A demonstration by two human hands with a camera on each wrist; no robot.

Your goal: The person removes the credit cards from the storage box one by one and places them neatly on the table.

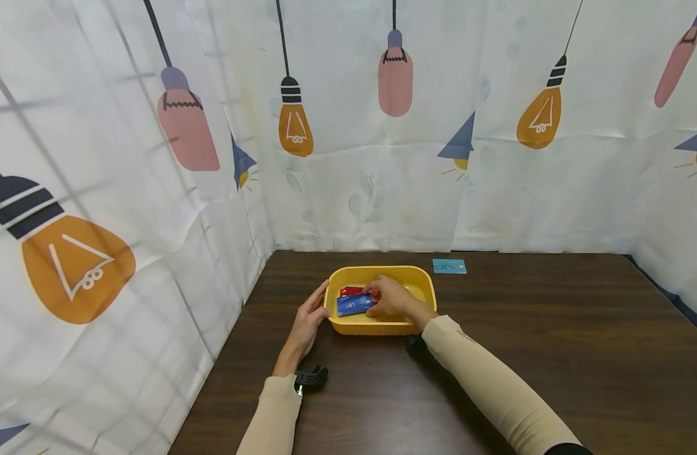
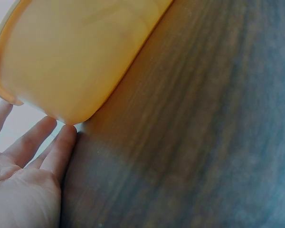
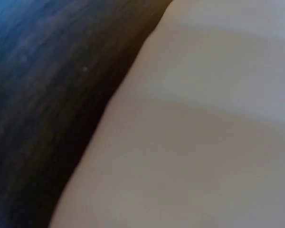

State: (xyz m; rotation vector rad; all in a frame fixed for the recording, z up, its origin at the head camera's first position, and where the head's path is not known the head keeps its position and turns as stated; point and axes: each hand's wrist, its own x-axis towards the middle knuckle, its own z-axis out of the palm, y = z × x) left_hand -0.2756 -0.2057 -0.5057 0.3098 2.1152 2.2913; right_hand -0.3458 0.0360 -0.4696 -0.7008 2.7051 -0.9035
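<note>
right hand [image 1: 390,297] grip pinches blue card [image 1: 354,305] inside yellow tub [image 1: 376,325]; left hand [image 1: 309,316] flat.

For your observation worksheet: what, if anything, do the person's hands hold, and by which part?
The right hand pinches the blue plastic card by its right end, inside the yellow tub. The left hand holds nothing.

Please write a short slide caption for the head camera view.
Right hand holds a blue card over a yellow tray; left hand steadies its side.
</note>
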